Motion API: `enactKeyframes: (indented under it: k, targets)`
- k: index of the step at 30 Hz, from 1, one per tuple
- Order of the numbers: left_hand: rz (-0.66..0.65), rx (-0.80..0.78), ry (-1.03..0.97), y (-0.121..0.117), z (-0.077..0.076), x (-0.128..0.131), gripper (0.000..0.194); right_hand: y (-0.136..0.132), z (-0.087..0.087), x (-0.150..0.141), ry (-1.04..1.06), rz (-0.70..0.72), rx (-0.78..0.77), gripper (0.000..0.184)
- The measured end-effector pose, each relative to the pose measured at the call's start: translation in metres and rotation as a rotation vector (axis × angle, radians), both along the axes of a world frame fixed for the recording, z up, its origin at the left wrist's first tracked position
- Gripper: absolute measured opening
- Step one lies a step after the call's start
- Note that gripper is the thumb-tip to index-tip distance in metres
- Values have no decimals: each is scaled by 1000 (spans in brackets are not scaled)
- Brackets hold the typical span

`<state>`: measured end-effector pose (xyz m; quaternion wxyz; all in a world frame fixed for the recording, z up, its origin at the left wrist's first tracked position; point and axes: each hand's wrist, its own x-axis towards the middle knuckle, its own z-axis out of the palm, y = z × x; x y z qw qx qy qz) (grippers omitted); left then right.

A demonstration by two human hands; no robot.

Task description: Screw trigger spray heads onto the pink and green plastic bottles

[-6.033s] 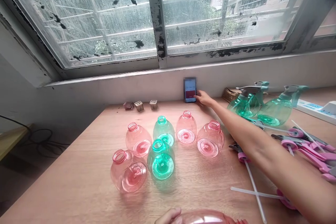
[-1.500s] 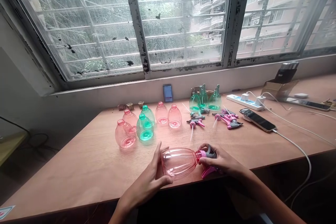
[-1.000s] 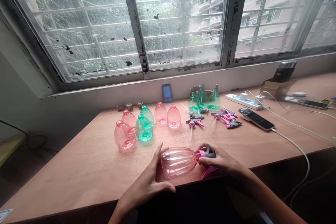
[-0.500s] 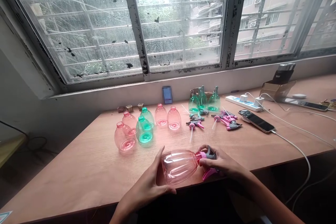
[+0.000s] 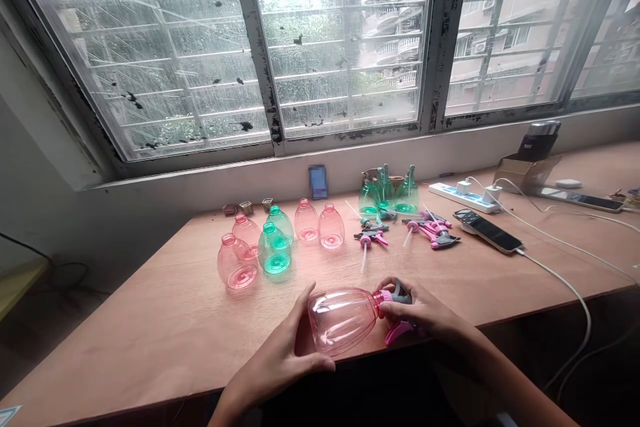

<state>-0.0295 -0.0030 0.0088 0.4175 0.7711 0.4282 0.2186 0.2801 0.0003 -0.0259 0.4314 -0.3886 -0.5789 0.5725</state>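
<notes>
My left hand (image 5: 280, 340) cups the body of a clear pink plastic bottle (image 5: 340, 321), which lies on its side near the table's front edge. My right hand (image 5: 420, 307) grips a grey and pink trigger spray head (image 5: 400, 300) at the bottle's neck. Farther back on the wooden table (image 5: 150, 327) stand several empty pink and green bottles (image 5: 277, 250) without heads. Loose pink and grey spray heads with dip tubes (image 5: 433, 232) lie to their right. Three assembled green spray bottles (image 5: 384, 192) stand behind those.
A power strip (image 5: 463, 197) and a black smartphone (image 5: 487, 231) with a white cable sit on the right. A phone (image 5: 318, 181) leans against the sill. Behind the table is a barred window (image 5: 345, 47). The table's front edge runs just below my hands.
Since the oldest frame, my right hand has moved from the propped phone to the spray head, and a third green spray bottle has appeared. Over the last second, the pink bottle has turned slightly in my hands.
</notes>
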Motion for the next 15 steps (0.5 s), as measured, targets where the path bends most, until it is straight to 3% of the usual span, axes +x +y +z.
enactKeyframes:
  k: [7,15]
  targets:
    - [7,10,20,-1,-1,1,113,0,-1,0,13,-2,2,37]
    - [13,19,38,-2,2,0,100,1,-2,0,-13,-14,11,38]
